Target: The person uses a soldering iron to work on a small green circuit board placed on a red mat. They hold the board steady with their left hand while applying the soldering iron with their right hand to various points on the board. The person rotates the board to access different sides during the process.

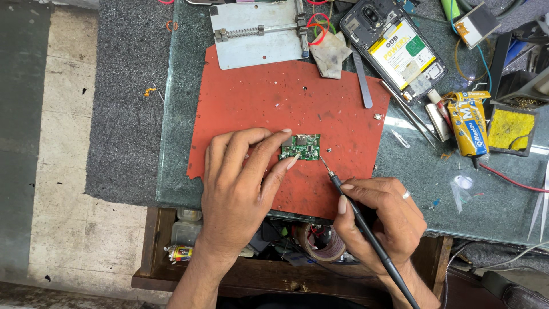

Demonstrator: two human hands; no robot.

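A small green circuit board [301, 147] lies on a red work mat [257, 97]. My left hand [240, 183] rests on the mat, and its index finger and thumb pinch the board's left edge. My right hand [380, 214] grips a black soldering iron [366, 232] like a pen. The iron's metal tip [323, 161] points at the board's lower right corner, just short of touching it. Its cable runs off the bottom edge.
A metal board holder [257, 34] lies at the mat's top. An opened phone with a yellow battery [394, 46], tweezers [409, 111], a metal spatula [363, 80], a yellow tube [469, 126] and a yellow sponge tray [512, 129] sit to the right. An open drawer with a tape roll [323, 243] is below.
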